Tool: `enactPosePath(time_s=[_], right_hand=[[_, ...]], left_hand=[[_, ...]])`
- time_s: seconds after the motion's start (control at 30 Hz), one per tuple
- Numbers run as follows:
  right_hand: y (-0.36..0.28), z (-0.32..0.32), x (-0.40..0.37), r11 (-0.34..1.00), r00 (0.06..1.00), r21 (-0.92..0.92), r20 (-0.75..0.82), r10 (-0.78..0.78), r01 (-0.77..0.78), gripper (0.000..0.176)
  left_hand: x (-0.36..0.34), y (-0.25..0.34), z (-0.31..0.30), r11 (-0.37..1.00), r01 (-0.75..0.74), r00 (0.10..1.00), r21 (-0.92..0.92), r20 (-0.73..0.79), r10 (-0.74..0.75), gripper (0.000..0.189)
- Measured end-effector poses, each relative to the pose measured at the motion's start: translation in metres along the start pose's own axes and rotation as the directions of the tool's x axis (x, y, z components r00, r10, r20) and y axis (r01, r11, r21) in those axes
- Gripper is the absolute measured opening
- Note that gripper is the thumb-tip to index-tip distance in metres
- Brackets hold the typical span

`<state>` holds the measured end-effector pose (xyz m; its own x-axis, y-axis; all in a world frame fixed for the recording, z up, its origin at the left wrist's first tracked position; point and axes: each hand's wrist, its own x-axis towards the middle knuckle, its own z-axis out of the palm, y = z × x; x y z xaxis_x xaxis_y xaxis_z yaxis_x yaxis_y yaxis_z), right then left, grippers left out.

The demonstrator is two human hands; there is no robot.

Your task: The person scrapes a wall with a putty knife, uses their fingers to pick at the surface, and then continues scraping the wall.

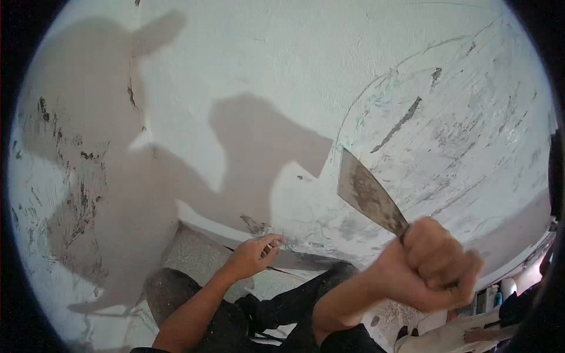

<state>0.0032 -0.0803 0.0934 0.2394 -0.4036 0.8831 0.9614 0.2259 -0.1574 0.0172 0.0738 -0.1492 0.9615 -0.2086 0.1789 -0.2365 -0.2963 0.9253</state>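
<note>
My right hand (432, 265) is wrapped round the handle of a putty knife (374, 197). The knife's wide, stained blade points up and left, and its corner is at or close to the wall (282, 53); contact cannot be made out. Rough, scraped plaster (471, 117) with dark marks lies to the right of the blade. My left hand (254, 257) is low near the foot of the wall, with its fingers curled and partly apart and nothing visible in them.
Shadows fall on the left part of the wall, where a corner crack runs down. My bent knees in dark trousers (173, 294) are below, over a speckled floor (197, 256). At the lower right, another person's arm (491, 333) and pale clothing show.
</note>
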Motion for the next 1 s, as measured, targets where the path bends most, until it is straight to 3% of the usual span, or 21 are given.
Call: enactPosePath(time_s=[0.03, 0.07, 0.2, 0.27, 0.3, 0.33, 0.4, 0.43, 0.53, 0.57, 0.67, 0.7, 0.73, 0.77, 0.8, 0.83, 0.87, 0.93, 0.97, 1.0], right_hand=[[-0.006, -0.003, 0.001, 0.990, 0.994, -0.126, -0.078, -0.070, 0.060, 0.047], [-0.002, -0.004, 0.001, 0.990, 0.994, -0.122, -0.076, -0.073, 0.064, 0.047], [0.008, -0.002, 0.000, 0.991, 0.995, 0.094, 0.056, 0.086, -0.091, 0.046], [-0.006, 0.001, 0.002, 0.995, 0.982, -0.043, -0.163, -0.097, 0.091, 0.045], [-0.014, 0.004, 0.008, 0.996, 0.996, -0.038, -0.028, -0.079, 0.078, 0.045], [-0.006, 0.004, 0.006, 0.996, 0.997, -0.036, -0.026, -0.079, 0.078, 0.045], [0.015, 0.002, 0.001, 0.994, 0.992, 0.072, 0.096, 0.076, -0.083, 0.045], [0.011, 0.006, 0.000, 0.999, 0.999, 0.026, -0.005, 0.041, -0.041, 0.045], [-0.009, 0.003, 0.004, 0.998, 0.998, 0.009, -0.011, -0.067, 0.067, 0.044], [-0.004, -0.001, 0.002, 0.995, 0.992, 0.006, -0.084, -0.097, 0.097, 0.043], [0.014, 0.006, -0.002, 1.000, 0.991, -0.014, -0.131, 0.009, -0.011, 0.043], [0.008, 0.001, 0.001, 1.000, 0.999, 0.026, -0.033, -0.015, 0.016, 0.042], [0.010, 0.004, 0.000, 0.999, 0.999, 0.028, -0.034, -0.015, 0.016, 0.042], [0.013, 0.009, -0.001, 0.963, 0.979, -0.254, -0.154, -0.132, 0.090, 0.041], [0.015, 0.012, -0.001, 0.845, 0.933, -0.522, -0.233, -0.273, 0.117, 0.041], [0.017, 0.005, 0.002, 0.996, 0.998, 0.067, -0.029, 0.059, -0.057, 0.042], [0.015, 0.003, -0.002, 0.996, 0.998, 0.065, -0.033, 0.056, -0.054, 0.042], [0.011, 0.008, -0.009, 0.966, 0.941, -0.245, -0.300, -0.158, 0.084, 0.044], [-0.004, 0.007, -0.005, 0.999, 0.980, -0.034, -0.200, -0.023, 0.016, 0.045], [-0.001, 0.006, -0.002, 0.999, 0.980, -0.030, -0.200, -0.019, 0.013, 0.045]], left_hand=[[-0.001, 0.003, -0.002, 1.000, 0.008, 1.000, 0.005, 0.014, -0.008, 0.031], [-0.001, 0.004, -0.003, 1.000, 0.014, 1.000, 0.011, 0.024, -0.015, 0.031], [0.000, -0.001, -0.001, 0.999, 0.044, 0.999, 0.021, 0.018, -0.044, 0.032], [-0.001, 0.002, -0.003, 0.998, 0.032, 0.999, 0.054, 0.012, -0.032, 0.032], [-0.001, 0.004, -0.004, 0.998, 0.032, 0.999, 0.054, 0.008, -0.032, 0.032], [-0.002, 0.008, -0.005, 0.998, 0.052, 0.999, 0.048, 0.011, -0.052, 0.033], [-0.002, 0.009, -0.004, 0.997, 0.066, 0.998, 0.042, 0.021, -0.067, 0.033], [-0.002, 0.007, -0.004, 0.998, 0.048, 0.998, 0.048, 0.028, -0.049, 0.033], [-0.003, 0.005, -0.004, 0.997, 0.044, 0.999, 0.061, 0.020, -0.046, 0.033], [-0.004, 0.006, -0.004, 0.996, 0.061, 0.998, 0.068, 0.014, -0.062, 0.033], [-0.001, 0.005, -0.004, 0.998, 0.054, 0.998, 0.028, 0.017, -0.054, 0.032], [0.000, 0.005, -0.005, 0.998, 0.049, 0.999, 0.031, 0.015, -0.050, 0.032], [-0.001, 0.005, -0.005, 0.997, 0.063, 0.997, 0.034, 0.032, -0.064, 0.032], [-0.001, 0.005, -0.005, 0.996, 0.076, 0.996, 0.036, 0.046, -0.078, 0.032], [-0.001, 0.005, -0.005, 0.996, 0.076, 0.996, 0.037, 0.043, -0.077, 0.032], [-0.001, 0.005, -0.005, 0.996, 0.073, 0.997, 0.047, 0.037, -0.074, 0.031], [-0.001, 0.005, -0.004, 0.996, 0.069, 0.997, 0.059, 0.034, -0.071, 0.030], [-0.002, 0.007, -0.005, 0.997, 0.048, 0.998, 0.061, 0.028, -0.050, 0.030], [-0.003, 0.008, -0.006, 0.998, 0.034, 0.999, 0.056, 0.019, -0.035, 0.030], [-0.003, 0.006, -0.006, 0.998, 0.037, 0.999, 0.057, 0.014, -0.037, 0.030]])
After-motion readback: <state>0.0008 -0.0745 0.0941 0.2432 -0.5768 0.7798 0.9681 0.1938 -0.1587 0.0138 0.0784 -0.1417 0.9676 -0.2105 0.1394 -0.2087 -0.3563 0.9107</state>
